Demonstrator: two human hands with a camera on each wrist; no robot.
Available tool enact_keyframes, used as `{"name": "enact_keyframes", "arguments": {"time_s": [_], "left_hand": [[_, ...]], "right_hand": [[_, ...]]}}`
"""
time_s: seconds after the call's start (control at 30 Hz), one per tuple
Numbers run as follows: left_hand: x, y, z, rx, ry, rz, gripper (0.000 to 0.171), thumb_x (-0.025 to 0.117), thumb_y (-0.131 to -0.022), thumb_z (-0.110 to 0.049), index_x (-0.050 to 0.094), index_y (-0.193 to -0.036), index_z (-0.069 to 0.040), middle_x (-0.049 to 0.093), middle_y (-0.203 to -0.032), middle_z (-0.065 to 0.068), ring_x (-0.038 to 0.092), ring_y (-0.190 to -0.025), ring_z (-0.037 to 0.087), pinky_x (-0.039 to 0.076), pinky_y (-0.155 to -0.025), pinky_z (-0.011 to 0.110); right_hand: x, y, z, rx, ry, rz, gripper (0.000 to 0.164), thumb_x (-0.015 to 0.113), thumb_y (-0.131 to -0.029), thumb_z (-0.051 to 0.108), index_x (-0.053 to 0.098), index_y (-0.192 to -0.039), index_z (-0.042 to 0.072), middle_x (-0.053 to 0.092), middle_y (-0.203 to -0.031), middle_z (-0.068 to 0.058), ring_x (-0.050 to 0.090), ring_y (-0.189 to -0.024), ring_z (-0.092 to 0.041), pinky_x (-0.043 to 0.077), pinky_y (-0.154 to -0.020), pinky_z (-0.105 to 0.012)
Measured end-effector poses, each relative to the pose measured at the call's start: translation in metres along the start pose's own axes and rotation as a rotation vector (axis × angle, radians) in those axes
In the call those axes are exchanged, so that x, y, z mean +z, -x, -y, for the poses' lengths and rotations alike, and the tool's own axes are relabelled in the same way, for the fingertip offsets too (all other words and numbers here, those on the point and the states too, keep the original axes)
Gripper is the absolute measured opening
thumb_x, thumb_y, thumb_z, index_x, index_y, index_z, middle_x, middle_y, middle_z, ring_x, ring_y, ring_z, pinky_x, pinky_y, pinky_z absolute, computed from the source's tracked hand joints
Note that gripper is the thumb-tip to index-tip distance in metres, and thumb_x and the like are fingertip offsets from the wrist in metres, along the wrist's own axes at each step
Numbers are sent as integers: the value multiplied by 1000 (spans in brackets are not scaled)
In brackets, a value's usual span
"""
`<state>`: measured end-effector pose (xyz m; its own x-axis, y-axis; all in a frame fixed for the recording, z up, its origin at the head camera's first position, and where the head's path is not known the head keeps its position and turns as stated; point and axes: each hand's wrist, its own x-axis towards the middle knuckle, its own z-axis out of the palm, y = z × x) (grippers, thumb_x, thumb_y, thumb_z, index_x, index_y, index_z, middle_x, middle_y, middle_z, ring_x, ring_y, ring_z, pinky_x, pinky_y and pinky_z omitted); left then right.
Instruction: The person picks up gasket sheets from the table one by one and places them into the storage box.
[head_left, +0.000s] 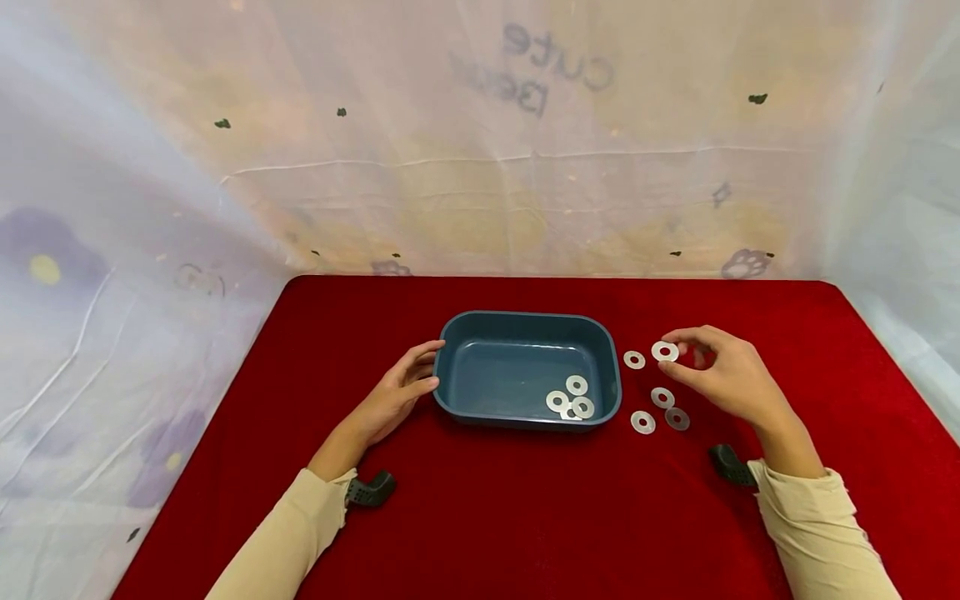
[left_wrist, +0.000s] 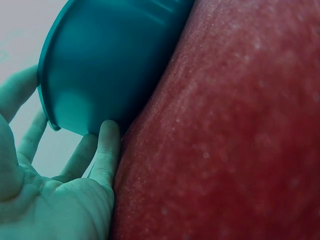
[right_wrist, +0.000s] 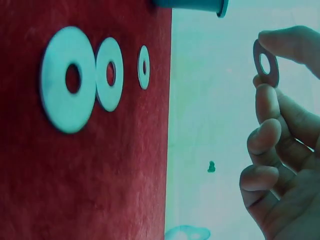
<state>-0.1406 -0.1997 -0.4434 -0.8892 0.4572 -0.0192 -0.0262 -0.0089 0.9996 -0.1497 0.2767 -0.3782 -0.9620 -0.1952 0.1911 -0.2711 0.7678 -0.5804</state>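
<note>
My right hand (head_left: 723,375) pinches a flat metal washer (head_left: 665,352) between thumb and fingertips, raised above the cloth. In the right wrist view, the held washer (right_wrist: 265,64) is seen tilted, gripped at its edge. My left hand (head_left: 393,396) rests its fingertips on the left end of a blue-grey rectangular tray (head_left: 528,421). Seen from the left wrist, those fingers (left_wrist: 106,150) are fairly straight against the tray's outer wall (left_wrist: 105,65). Several washers (head_left: 577,385) lie grouped in the tray's front right corner.
Loose washers lie right of the tray, one (head_left: 633,360) near its wall, another (head_left: 642,422) nearer the front, and two touching, including a darker one (head_left: 677,418). Red cloth (head_left: 525,508) covers the table. Patterned fabric walls (head_left: 480,208) enclose the back and sides.
</note>
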Motion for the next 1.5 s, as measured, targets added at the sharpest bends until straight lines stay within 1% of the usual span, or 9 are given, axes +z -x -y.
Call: {"name": "enact_keyframes", "arguments": {"time_s": [0.27, 0.43, 0.6, 0.8, 0.93, 1.07, 1.17, 1.3, 1.5], "left_hand": [[2, -2, -1, 0, 10, 4, 59, 53, -103, -17, 27, -156, -21, 30, -155, 16, 33, -141, 33, 41, -105, 24], [3, -2, 1, -11, 6, 0, 59, 53, -103, -17, 28, -156, -21, 30, -155, 15, 33, -141, 32, 41, -105, 23], [2, -2, 2, -3, 3, 1, 59, 53, -103, -16, 28, -156, -20, 30, -155, 15, 33, -140, 31, 40, -105, 23], [1, -1, 1, -2, -1, -1, 59, 53, -103, -17, 28, -156, -20, 30, -155, 16, 32, -140, 32, 40, -105, 24], [0, 0, 1, -4, -8, -6, 59, 53, -103, -17, 28, -156, -20, 29, -155, 15, 32, -140, 32, 40, -105, 23], [0, 0, 0, -4, -9, -7, 59, 54, -103, -17, 28, -156, -21, 30, -155, 15, 32, -140, 32, 40, -105, 23], [1, 0, 0, -5, -9, -8, 59, 54, -103, -17, 28, -156, -21, 30, -155, 15, 33, -139, 31, 40, -105, 23], [1, 0, 0, -5, -10, -11, 58, 53, -103, -16, 28, -156, -21, 30, -154, 15, 33, -139, 30, 40, -104, 22], [0, 1, 0, -12, -16, -12, 58, 53, -103, -16, 28, -156, -21, 29, -155, 14, 32, -139, 29, 40, -104, 21]], "right_hand": [[5, -1, 10, -36, -20, -17, 29, 79, -85, 30, 71, -112, 20, 54, -78, -2, 47, -71, -10, 39, -59, -23], [10, 1, 18, -55, -26, 0, 28, 79, -85, 27, 71, -111, 19, 53, -77, -1, 46, -71, -11, 39, -58, -23], [17, 0, 24, -92, -19, 11, 27, 79, -85, 26, 71, -111, 20, 55, -78, -1, 47, -72, -11, 39, -59, -23], [23, 0, 28, -104, -18, 21, 29, 80, -84, 26, 71, -111, 21, 56, -79, -3, 48, -72, -12, 39, -58, -23], [28, 0, 33, -116, -26, 43, 31, 81, -83, 27, 71, -112, 21, 57, -80, -4, 48, -72, -13, 39, -57, -23], [31, 1, 38, -130, -37, 68, 32, 81, -83, 28, 72, -113, 20, 59, -83, -1, 49, -74, -13, 41, -59, -23], [33, 1, 41, -135, -33, 81, 32, 81, -84, 27, 72, -114, 19, 60, -86, 1, 49, -76, -13, 43, -61, -22], [34, 1, 44, -124, -34, 94, 33, 81, -84, 26, 71, -114, 18, 62, -90, 0, 49, -77, -14, 43, -61, -22], [36, 1, 45, -115, -19, 111, 32, 80, -85, 25, 71, -114, 16, 60, -89, 2, 49, -74, -13, 41, -61, -23]]}}
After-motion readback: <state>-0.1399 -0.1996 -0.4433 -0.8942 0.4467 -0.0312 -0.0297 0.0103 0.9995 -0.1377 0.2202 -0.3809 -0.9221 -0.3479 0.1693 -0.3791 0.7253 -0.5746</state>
